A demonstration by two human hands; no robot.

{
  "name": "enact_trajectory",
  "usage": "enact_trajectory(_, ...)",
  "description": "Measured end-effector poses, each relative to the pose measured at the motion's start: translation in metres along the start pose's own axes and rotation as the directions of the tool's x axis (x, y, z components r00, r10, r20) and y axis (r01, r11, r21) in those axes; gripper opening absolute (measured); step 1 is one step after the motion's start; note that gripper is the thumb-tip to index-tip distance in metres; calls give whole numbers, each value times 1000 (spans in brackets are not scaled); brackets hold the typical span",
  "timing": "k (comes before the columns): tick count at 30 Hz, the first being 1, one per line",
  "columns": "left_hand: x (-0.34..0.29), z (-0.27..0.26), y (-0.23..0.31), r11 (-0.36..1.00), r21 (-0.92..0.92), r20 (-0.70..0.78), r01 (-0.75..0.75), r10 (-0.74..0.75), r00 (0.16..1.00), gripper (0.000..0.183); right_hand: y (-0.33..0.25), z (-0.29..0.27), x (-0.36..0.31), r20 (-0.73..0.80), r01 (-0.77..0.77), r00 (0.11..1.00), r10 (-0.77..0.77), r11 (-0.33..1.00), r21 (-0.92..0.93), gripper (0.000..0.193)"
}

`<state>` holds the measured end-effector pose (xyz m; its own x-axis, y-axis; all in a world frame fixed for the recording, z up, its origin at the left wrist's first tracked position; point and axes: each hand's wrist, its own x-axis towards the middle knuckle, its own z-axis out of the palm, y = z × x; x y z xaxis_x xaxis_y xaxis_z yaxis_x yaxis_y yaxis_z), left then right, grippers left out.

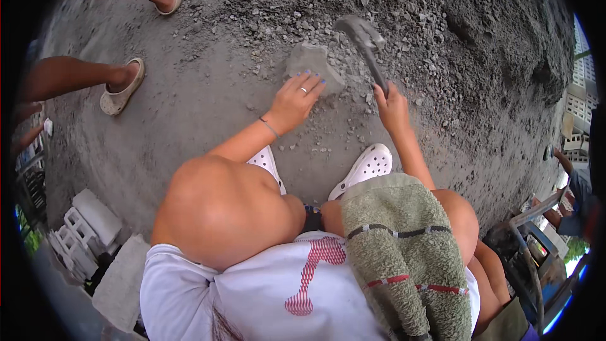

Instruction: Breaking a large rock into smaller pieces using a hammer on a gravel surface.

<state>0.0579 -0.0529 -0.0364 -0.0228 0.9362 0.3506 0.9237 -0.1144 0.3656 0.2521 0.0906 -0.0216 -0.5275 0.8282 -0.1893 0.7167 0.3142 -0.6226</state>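
Observation:
A hammer (374, 66) with a dark handle is gripped in my right hand (393, 111). Its metal head, blurred by motion, hangs over the broken stones to the right of a grey chunk of stone or concrete (307, 58). My left hand (295, 102), with blue nails and a ring, lies on the near side of this chunk. Its fingers are stretched forward over the surface and slightly apart. Small broken stones (344, 57) lie against the chunk's right side, below the hammer head.
Gravel (278, 3) spreads beyond the chunk, rising into a dark heap (505, 38) at right. Another person's feet in beige clogs (123, 88) stand at left. Concrete blocks (95, 218) lie lower left. A green towel (404, 240) covers my right thigh; my white clogs (366, 167) are below the hands.

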Motion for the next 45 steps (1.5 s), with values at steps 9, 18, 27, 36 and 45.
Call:
enact_trajectory(9, 1, 3, -6, 1000, -2, -15, 10, -10, 1000, 31, -32, -39, 8, 55, -71, 996, 65, 992, 106, 34)
enact_trajectory(18, -9, 1, -3, 999, -1, 3, 46, -46, 999, 30, -10, 0, 3, -65, 116, 993, -98, 920, 374, 27)
enact_trajectory(27, -7, 1, -7, 1000, 4, 1, 15, -15, 1000, 30, -12, -14, 10, 145, -159, 978, 151, 986, 43, 38)
enact_trajectory(36, -8, 2, -6, 999, 8, 3, 33, -33, 999, 32, -34, -37, -2, -159, 210, 977, -144, 794, 570, 25)
enact_trajectory(45, -12, 2, -1, 1000, 11, 7, 17, -17, 1000, 31, 19, 2, -4, 79, -221, 973, 216, 973, 64, 33)
